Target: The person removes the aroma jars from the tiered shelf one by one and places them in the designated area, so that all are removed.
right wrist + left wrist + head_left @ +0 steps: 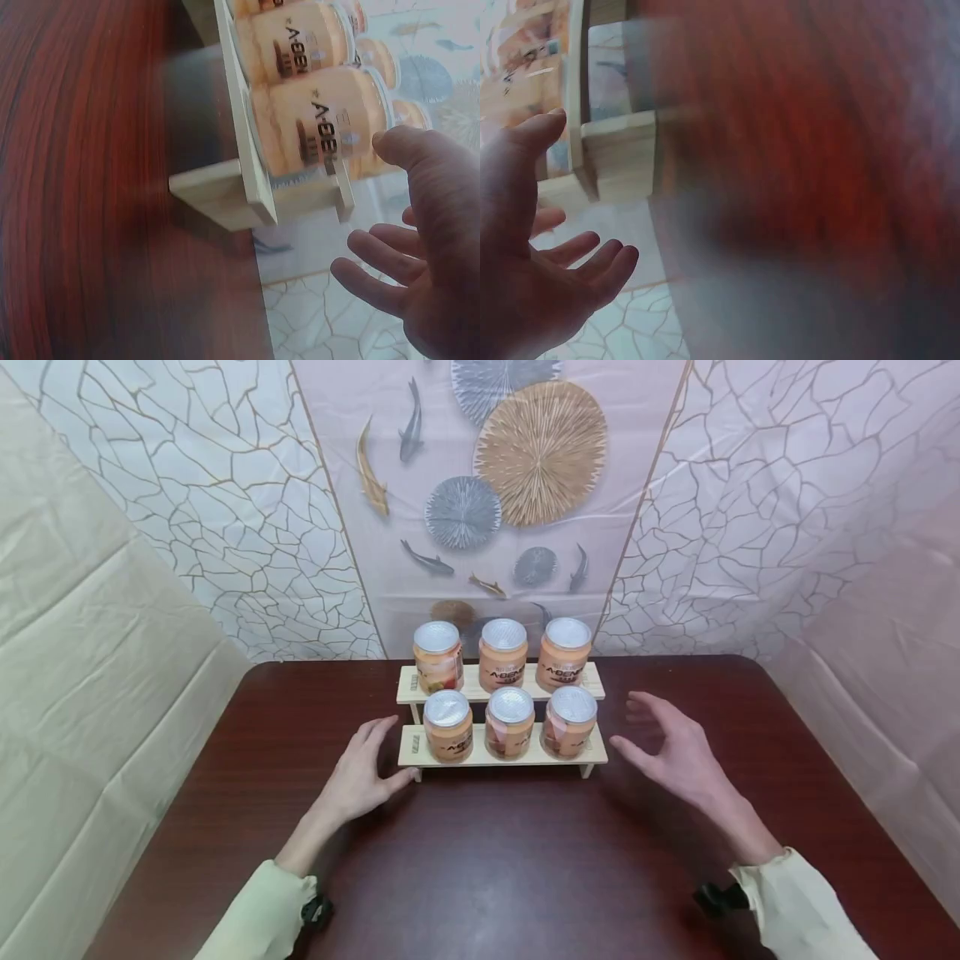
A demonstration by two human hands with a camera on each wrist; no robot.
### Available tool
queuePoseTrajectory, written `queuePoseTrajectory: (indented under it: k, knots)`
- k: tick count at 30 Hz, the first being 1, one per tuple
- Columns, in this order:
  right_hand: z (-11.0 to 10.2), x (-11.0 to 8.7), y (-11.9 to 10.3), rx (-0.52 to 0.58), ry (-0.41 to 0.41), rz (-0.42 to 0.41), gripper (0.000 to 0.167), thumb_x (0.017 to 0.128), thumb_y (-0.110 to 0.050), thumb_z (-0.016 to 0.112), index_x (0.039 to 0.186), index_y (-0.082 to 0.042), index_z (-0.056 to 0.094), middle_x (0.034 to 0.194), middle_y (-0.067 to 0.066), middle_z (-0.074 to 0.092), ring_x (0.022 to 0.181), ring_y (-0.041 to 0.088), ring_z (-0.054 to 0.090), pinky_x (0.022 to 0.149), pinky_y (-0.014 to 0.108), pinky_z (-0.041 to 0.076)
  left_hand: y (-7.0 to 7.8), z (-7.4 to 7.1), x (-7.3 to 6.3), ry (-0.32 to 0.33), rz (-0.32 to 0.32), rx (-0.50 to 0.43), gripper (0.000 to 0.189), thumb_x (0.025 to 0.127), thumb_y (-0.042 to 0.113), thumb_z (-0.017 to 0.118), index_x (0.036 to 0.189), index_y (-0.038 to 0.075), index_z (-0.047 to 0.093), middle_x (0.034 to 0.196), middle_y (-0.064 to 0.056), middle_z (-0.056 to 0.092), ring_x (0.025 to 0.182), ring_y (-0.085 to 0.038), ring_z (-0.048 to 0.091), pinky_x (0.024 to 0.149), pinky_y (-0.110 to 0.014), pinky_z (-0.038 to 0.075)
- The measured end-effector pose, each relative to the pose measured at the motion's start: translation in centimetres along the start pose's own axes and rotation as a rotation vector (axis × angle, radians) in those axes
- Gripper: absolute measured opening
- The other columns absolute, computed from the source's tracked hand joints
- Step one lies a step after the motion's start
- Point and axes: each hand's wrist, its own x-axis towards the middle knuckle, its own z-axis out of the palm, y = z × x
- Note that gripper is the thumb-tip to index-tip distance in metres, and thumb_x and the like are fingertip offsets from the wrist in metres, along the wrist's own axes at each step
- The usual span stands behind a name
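A two-tier pale wooden rack (409, 752) stands on the table. Several jars of orange-brown contents with silvery lids fill it, three to a tier; the lower tier's right jar (568, 731) and the upper tier's left jar (437, 664) are among them. At the rack's left end is my left hand (358, 777), fingers spread and thumb tip close by the front left leg; whether it touches I cannot tell. My right hand (678, 753) hovers beyond the right end, apart from the rack, with loosely bent fingers around nothing. In the right wrist view, printed jars (322, 124) show near the thumb.
The dark red-brown table (480, 860) extends in front of the rack and to both sides. Behind it hangs a patterned cloth (420, 410) with fish and round motifs. Pale cloth walls (82, 635) rise at left and right.
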Motion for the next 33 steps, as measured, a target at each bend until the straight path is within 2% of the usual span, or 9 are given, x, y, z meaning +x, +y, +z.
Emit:
queuePoseTrajectory:
  k: [4, 13, 24, 33]
  knots:
    - [0.7, 0.5, -0.5, 0.05, 0.018, -0.032, 0.066, 0.071, -0.004, 0.088, 0.128, 0.006, 0.056, 0.11, 0.019, 0.066, 0.093, 0.032, 0.068, 0.076, 0.042, 0.055, 0.1, 0.8, 0.0, 0.01, 0.061, 0.001, 0.079, 0.076, 0.026, 0.087, 0.142, 0.0, 0.05, 0.138, -0.026, 0.049, 0.125, -0.044, 0.048, 0.099, -0.058, 0.042]
    - [2.1, 0.7, -1.5, 0.12, 0.011, -0.038, 0.071, 0.07, -0.001, 0.088, 0.131, 0.008, 0.053, 0.119, 0.019, 0.061, 0.104, 0.032, 0.062, 0.08, 0.047, 0.053, 0.0, 1.7, -0.2, 0.031, 0.116, 0.029, 0.059, 0.083, 0.017, 0.082, 0.135, 0.002, 0.059, 0.14, -0.027, 0.049, 0.125, -0.046, 0.048, 0.098, -0.058, 0.042]
    - [3.3, 0.9, -2.2, 0.144, 0.01, 0.012, 0.08, 0.069, -0.004, 0.09, 0.135, 0.009, 0.048, 0.121, 0.025, 0.059, 0.109, 0.04, 0.057, 0.086, 0.055, 0.047, -0.1, 1.7, -0.1, 0.025, 0.088, 0.017, 0.054, 0.082, 0.015, 0.082, 0.131, 0.002, 0.064, 0.142, -0.024, 0.051, 0.124, -0.044, 0.05, 0.097, -0.057, 0.043]
    - [4.1, 1.3, -2.7, 0.172, 0.01, 0.016, 0.081, 0.067, -0.003, 0.091, 0.135, 0.009, 0.049, 0.126, 0.025, 0.058, 0.115, 0.037, 0.055, 0.095, 0.055, 0.042, 0.0, 1.7, -0.1, 0.028, 0.066, 0.012, 0.054, 0.081, 0.016, 0.082, 0.13, 0.002, 0.065, 0.141, -0.022, 0.052, 0.123, -0.042, 0.051, 0.098, -0.057, 0.043]
